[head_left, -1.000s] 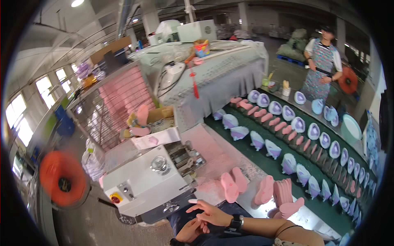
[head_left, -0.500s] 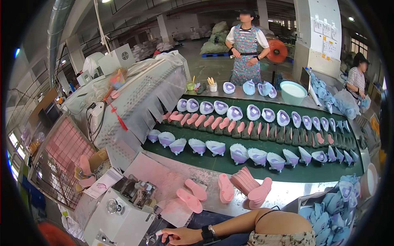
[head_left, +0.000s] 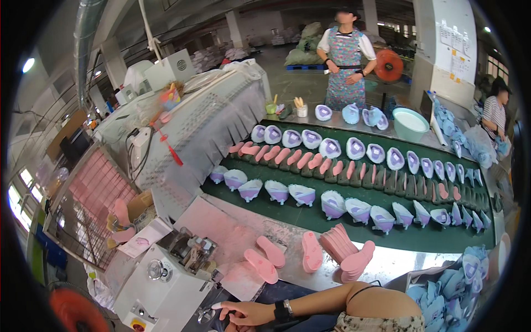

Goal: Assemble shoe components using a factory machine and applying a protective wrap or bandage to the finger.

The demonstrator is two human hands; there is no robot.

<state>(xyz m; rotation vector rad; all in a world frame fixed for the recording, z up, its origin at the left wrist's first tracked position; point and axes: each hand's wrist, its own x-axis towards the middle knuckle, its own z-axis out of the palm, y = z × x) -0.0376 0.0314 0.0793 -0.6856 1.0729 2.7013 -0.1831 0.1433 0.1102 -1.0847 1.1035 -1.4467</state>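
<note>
My right hand (head_left: 251, 314) reaches in from the lower right, a dark watch band (head_left: 283, 311) on its wrist. Its index finger, white-tipped, is stretched toward a round metal part (head_left: 206, 316) on the machine; I see nothing held. At the bottom edge a sliver of skin may be my left hand, mostly cut off. Just beyond lie two pink insoles (head_left: 261, 265) on a pink-dusted board. Further right are another pink insole pair (head_left: 312, 252) and a fanned stack of pink insoles (head_left: 338, 243), with more pink insoles (head_left: 358, 261) leaning against it.
A green conveyor (head_left: 265, 207) carries rows of purple-blue shoe uppers (head_left: 332, 205) and dark shoe lasts with pink soles. A white machine (head_left: 160, 288) stands at left, a bin of blue uppers (head_left: 442, 293) at right. Across the belt stands a person (head_left: 345, 61) near a green basin (head_left: 410, 123).
The whole view has shifted slightly, so the bench and belt sit further right. My right hand stays by the machine, its fingers a little changed. Skin now shows below it.
</note>
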